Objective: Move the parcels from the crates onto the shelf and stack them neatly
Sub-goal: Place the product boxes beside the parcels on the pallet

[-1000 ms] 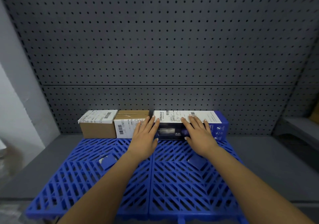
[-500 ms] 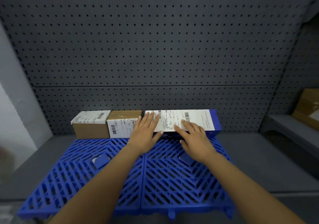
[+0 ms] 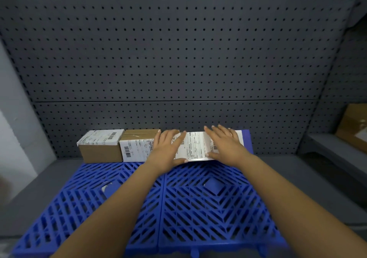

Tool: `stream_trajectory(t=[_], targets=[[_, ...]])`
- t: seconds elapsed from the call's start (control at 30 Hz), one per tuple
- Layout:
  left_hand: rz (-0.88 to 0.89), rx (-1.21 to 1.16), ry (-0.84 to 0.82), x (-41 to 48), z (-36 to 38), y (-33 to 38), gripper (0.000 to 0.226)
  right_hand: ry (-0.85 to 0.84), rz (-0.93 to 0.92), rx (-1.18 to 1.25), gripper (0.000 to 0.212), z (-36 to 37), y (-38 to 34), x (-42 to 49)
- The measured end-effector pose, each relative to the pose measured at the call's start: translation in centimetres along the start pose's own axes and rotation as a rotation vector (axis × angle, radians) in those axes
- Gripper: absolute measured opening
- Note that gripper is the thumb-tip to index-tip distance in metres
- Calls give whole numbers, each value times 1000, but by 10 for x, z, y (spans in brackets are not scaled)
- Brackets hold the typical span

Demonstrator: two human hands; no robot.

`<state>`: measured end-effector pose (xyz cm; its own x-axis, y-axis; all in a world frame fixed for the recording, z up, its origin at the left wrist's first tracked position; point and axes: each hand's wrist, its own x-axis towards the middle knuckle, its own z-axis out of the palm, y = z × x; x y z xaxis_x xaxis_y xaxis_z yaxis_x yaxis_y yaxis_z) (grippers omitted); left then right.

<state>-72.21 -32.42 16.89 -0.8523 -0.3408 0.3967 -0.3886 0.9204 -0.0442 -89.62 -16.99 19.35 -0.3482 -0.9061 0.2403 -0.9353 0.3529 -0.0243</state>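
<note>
Pressing flat with straight fingers, the left hand (image 3: 168, 148) and right hand (image 3: 224, 145) cover a white-labelled blue box (image 3: 196, 148); both have slid farther onto it.

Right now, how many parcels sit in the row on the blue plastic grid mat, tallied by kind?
Brown cardboard boxes with white labels: 2
Long blue box with a white label: 1
Total: 3
</note>
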Motion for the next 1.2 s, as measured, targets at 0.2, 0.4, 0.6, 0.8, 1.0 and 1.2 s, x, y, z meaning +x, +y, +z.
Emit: stream_trajectory(t=[0.2, 0.4, 0.6, 0.8, 1.0, 1.2], targets=[[8, 8, -50, -6, 8, 5, 81, 33, -31, -58, 78, 23, -8, -4], [-30, 104, 8, -7, 26, 7, 83, 37, 28, -49, 75, 37, -13, 4], [-23, 122, 1, -5, 40, 13, 101, 49, 55, -75, 74, 44, -12, 17], [-59, 78, -40, -2, 44, 12, 97, 69, 71, -98, 74, 49, -11, 24], [-63, 51, -33, 0, 44, 11, 95, 77, 72, -93, 73, 50, -10, 25], [-65, 36, -61, 0, 40, 12, 85, 65, 58, -72, 74, 47, -10, 22]])
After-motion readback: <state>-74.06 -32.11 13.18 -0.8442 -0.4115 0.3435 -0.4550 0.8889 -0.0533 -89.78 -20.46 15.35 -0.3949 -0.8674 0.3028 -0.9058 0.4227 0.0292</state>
